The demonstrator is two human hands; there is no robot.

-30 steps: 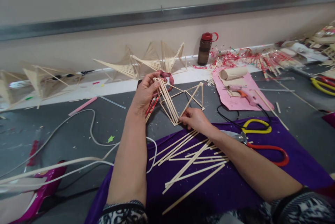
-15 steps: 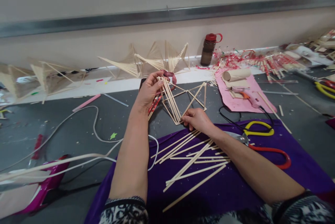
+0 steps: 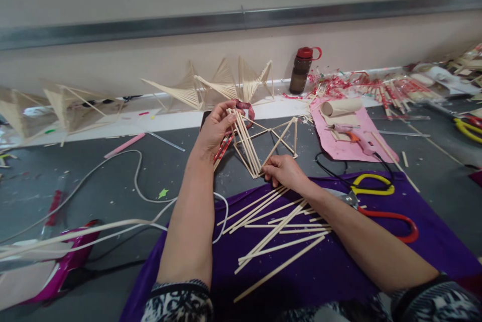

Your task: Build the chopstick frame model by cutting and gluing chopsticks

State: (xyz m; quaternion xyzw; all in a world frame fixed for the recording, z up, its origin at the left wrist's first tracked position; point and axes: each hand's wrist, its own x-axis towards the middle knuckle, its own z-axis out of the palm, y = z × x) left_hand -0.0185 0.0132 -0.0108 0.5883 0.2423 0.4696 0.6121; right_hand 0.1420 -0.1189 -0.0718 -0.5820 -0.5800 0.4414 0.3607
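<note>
A wooden stick frame (image 3: 247, 143) with several sticks set side by side stands tilted between my hands. My left hand (image 3: 217, 128) pinches the top end of those sticks at the upper left. Low on the frame, my right hand (image 3: 283, 170) has its fingers closed at the bottom corner, where the sticks meet. Its fingertips partly hide that joint. Loose wooden sticks (image 3: 278, 231) lie across a purple cloth (image 3: 354, 272) below, partly under my right forearm. Red-and-white wrapped sticks (image 3: 224, 147) lie behind my left wrist.
Scissors (image 3: 372, 186) with yellow and red handles lie right of my forearm. A pink glue gun (image 3: 357, 138) rests on pink paper (image 3: 380, 151). Finished stick structures (image 3: 218, 81) and a bottle (image 3: 301, 71) line the wall. White cables (image 3: 139, 181) cross the left side.
Both hands keep the same holds on the stick frame. Only a very slight shift of the view shows.
</note>
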